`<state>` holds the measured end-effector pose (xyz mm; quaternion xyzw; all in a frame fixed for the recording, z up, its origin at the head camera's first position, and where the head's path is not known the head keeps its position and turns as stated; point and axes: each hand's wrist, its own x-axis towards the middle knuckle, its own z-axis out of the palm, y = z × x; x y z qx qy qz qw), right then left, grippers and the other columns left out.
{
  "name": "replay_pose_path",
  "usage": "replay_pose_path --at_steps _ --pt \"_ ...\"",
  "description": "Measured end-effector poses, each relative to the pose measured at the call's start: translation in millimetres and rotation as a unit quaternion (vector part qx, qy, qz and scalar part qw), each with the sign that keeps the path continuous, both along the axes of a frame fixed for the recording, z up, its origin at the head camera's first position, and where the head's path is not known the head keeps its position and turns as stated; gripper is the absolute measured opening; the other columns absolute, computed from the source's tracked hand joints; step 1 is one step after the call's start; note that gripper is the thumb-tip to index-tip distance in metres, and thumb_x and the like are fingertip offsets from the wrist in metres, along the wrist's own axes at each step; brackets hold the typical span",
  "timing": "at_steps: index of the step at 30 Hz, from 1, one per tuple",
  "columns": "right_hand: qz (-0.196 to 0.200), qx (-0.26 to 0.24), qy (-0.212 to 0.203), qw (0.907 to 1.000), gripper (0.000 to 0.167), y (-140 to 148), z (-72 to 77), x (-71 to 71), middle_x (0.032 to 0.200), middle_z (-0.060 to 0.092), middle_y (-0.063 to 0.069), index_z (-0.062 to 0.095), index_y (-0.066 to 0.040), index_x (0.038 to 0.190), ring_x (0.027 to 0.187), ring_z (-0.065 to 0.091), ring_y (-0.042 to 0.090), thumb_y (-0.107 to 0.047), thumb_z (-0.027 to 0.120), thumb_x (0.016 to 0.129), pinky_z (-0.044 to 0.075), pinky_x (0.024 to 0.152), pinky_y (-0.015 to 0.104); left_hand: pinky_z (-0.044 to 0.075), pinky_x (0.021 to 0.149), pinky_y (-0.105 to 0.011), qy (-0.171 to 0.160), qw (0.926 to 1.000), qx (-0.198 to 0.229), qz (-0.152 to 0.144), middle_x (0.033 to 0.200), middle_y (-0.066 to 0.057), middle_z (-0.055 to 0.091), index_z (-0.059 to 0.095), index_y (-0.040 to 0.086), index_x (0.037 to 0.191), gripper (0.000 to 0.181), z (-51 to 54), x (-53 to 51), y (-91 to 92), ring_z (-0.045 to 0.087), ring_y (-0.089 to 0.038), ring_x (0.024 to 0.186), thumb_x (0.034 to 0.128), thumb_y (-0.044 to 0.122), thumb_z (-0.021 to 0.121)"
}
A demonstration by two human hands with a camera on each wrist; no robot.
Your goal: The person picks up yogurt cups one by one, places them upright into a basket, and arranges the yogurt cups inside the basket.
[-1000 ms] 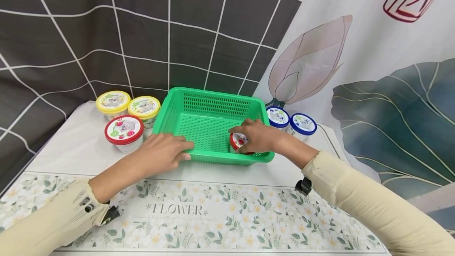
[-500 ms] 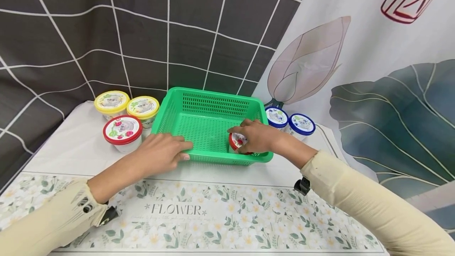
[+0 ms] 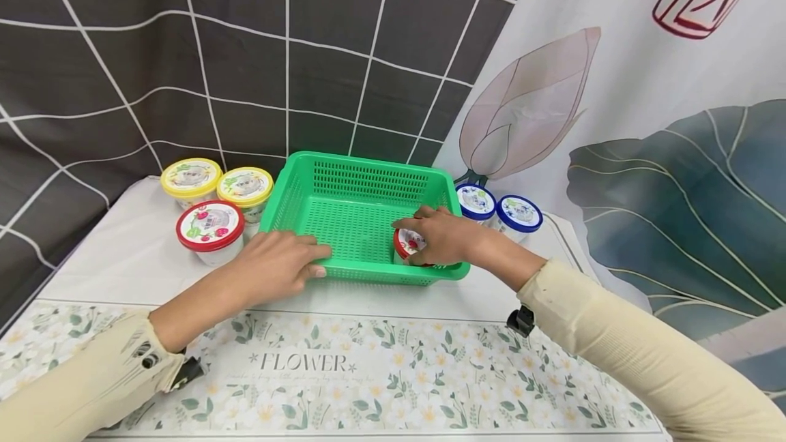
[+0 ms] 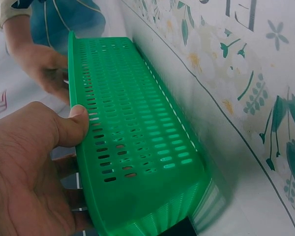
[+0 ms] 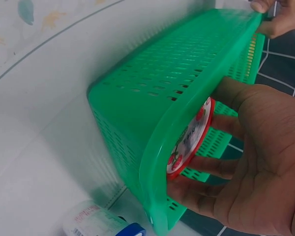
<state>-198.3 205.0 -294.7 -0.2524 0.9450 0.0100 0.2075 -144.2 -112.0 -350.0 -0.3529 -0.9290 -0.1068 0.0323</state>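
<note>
A green plastic basket [image 3: 368, 161] with slotted walls stands on the table. My left hand [image 3: 279, 264] grips its near rim toward the left corner; in the left wrist view the thumb [image 4: 78, 123] lies on the outer wall and the fingers go behind the rim. Inside the basket's near right corner is a tub with a red lid [image 3: 408, 244] printed with red fruit. My right hand [image 3: 448, 237] holds that tub from above, fingers spread round the lid [image 5: 191, 140], as the right wrist view shows. The tub's lower part is hidden by the basket wall.
Left of the basket stand two yellow-lidded tubs [image 3: 192, 176] [image 3: 245, 186] and another red-lidded tub [image 3: 211, 227]. Two blue-lidded tubs [image 3: 475, 200] [image 3: 519, 213] stand close by its right side. A flowered cloth strip [image 3: 307, 374] lies along the table front; a dark checked curtain [image 3: 245, 60] hangs behind.
</note>
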Motion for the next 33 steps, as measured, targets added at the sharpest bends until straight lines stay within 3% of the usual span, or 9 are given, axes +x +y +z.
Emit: replay_pose_path --at_steps 15,28,33 --pt "-0.028 -0.004 0.002 0.9996 0.084 2 2.2 -1.0 0.178 0.039 0.022 0.041 -0.026 0.176 0.16 0.041 0.051 -0.048 0.078 0.104 0.044 0.125 0.071 0.048 0.064 -0.037 0.004 1.0 0.005 0.001 0.088 0.005 0.064 0.073 0.022 0.109 0.009 0.2 0.7 -0.2 0.054 -0.017 0.074 0.1063 0.029 0.078" --pt "-0.04 -0.03 -0.013 0.9987 0.088 11 13.7 -5.7 0.181 0.035 0.021 0.043 -0.027 0.175 0.166 0.03 0.054 -0.057 0.08 0.1 0.055 0.115 0.07 0.049 0.065 -0.038 0.002 1.0 0.001 0.002 0.092 0.003 0.068 0.075 0.021 0.114 0.011 1.1 0.3 0.1 0.056 -0.018 0.075 0.1068 0.029 0.078" --pt "-0.042 -0.032 -0.013 0.9985 0.089 17 17.3 -7.5 0.181 0.035 0.021 0.043 -0.026 0.175 0.164 0.032 0.053 -0.056 0.08 0.099 0.059 0.11 0.068 0.051 0.066 -0.039 0.0 1.0 0.0 0.004 0.093 0.003 0.068 0.075 0.021 0.113 0.01 1.2 0.6 0.3 0.057 -0.018 0.076 0.1068 0.029 0.078"
